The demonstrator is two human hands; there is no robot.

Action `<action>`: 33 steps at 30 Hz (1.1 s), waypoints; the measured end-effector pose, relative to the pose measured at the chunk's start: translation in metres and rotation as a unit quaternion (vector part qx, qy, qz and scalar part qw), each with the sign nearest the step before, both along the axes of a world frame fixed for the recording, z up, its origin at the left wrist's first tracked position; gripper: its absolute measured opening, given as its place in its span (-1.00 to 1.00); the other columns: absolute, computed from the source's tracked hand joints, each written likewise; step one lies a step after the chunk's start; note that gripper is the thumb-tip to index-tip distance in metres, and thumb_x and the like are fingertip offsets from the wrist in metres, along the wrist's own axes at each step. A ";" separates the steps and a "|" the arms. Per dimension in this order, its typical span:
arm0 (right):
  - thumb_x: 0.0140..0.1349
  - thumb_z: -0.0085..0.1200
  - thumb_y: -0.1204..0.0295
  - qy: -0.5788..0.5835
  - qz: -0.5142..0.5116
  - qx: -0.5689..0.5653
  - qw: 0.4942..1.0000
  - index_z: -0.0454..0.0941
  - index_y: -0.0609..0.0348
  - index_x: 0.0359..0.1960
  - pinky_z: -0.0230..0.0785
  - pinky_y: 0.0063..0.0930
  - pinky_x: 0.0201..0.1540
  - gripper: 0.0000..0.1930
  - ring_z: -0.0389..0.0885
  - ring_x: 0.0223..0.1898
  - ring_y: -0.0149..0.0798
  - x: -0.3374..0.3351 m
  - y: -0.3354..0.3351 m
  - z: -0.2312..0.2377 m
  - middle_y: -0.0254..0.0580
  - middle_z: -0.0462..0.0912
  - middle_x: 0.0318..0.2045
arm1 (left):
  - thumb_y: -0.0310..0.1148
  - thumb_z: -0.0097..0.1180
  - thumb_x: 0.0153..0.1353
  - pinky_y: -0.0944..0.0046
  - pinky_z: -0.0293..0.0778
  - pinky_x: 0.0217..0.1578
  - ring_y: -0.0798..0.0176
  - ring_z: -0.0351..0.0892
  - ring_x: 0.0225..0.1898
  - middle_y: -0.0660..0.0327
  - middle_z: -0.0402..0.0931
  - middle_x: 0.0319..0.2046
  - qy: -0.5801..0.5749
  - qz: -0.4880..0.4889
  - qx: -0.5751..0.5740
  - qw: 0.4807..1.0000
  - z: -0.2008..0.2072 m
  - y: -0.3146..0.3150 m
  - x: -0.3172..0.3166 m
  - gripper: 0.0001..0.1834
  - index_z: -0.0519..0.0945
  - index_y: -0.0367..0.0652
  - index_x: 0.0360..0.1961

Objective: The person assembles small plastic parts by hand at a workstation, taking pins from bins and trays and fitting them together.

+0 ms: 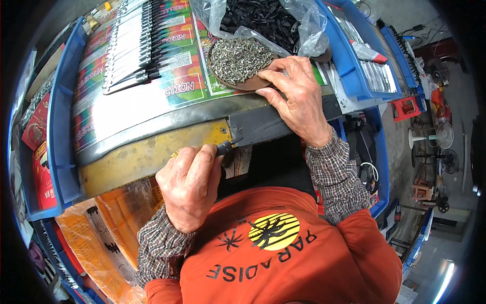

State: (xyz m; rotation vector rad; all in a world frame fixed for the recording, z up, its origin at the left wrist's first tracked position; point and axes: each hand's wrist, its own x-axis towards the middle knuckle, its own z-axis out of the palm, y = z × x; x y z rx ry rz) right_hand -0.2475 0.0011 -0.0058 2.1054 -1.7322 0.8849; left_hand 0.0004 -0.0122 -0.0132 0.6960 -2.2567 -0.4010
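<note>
My left hand is closed around a small black plastic piece, whose end rests at the bench's front edge; most of it is hidden by the fingers. Farther to the right, my right hand reaches over the near right rim of a round brown dish. Its thumb and index fingertips are apart, with nothing visible between them. A heap of small silvery rivets fills the dish.
Thin pieces with black ends lie in a long row at the far left. Behind the dish, a clear plastic bag holds many black parts. Blue bins flank the bench; an orange crate sits below, left.
</note>
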 end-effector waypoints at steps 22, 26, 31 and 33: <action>0.03 0.20 0.53 -0.166 0.105 0.075 0.978 0.54 0.22 -0.45 0.33 -0.39 -0.19 -0.91 0.47 -0.31 -0.21 0.009 0.008 0.013 -0.24 0.57 -0.43 | -0.58 0.27 -0.06 0.17 0.41 -0.53 0.08 0.49 -0.53 0.14 0.44 -0.53 0.000 -0.005 0.066 0.998 0.003 0.008 0.002 -0.77 0.54 -0.22 -0.33; 0.04 0.22 0.52 -0.180 0.152 0.085 0.968 0.53 0.24 -0.43 0.35 -0.39 -0.22 -0.89 0.51 -0.32 -0.21 0.030 0.022 0.014 -0.22 0.56 -0.42 | -0.58 0.27 -0.06 0.17 0.40 -0.54 0.08 0.48 -0.55 0.14 0.42 -0.54 0.005 -0.014 0.074 0.997 0.002 0.010 0.002 -0.77 0.54 -0.21 -0.32; -0.10 0.27 0.56 -0.143 0.200 0.056 0.968 0.51 0.21 -0.40 0.38 -0.29 -0.23 -0.79 0.51 -0.32 -0.11 0.051 0.032 0.011 -0.19 0.53 -0.40 | -0.58 0.26 -0.08 0.17 0.40 -0.56 0.10 0.47 -0.56 0.14 0.42 -0.53 -0.007 -0.024 0.030 0.999 -0.003 0.015 -0.003 -0.75 0.54 -0.23 -0.31; -0.08 0.23 0.58 -0.126 0.204 0.055 0.969 0.49 0.21 -0.41 0.38 -0.28 -0.20 -0.81 0.48 -0.30 -0.09 0.057 0.035 0.010 -0.17 0.50 -0.40 | -0.59 0.25 -0.09 0.18 0.40 -0.57 0.10 0.47 -0.56 0.15 0.42 -0.53 -0.006 -0.026 0.017 0.999 -0.004 0.017 -0.005 -0.74 0.54 -0.24 -0.30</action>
